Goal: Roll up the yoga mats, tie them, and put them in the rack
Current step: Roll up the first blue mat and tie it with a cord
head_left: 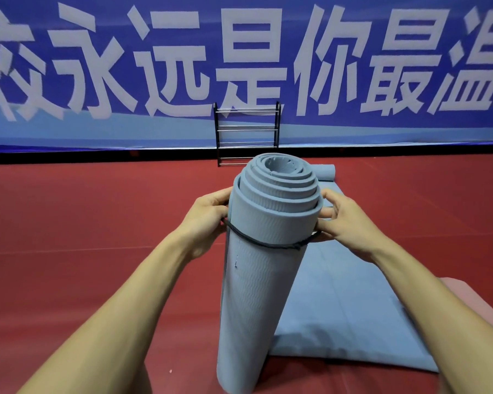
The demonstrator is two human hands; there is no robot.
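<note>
A rolled grey-blue yoga mat [256,280] stands upright on the red floor in front of me, its spiral end facing up. A thin black cord [268,245] runs around it a little below the top. My left hand [208,214] pinches the cord at the roll's left side. At the right side, my right hand [345,220] pinches the cord's other end. A second grey-blue mat [339,302] lies flat on the floor to the right, with its far end partly rolled [323,172]. The black rack [246,135] with metal bars stands against the wall behind.
A blue banner [239,66] with large white characters covers the back wall. Red sports flooring [97,209] spreads all around. A pink mat corner [478,300] shows at the right edge.
</note>
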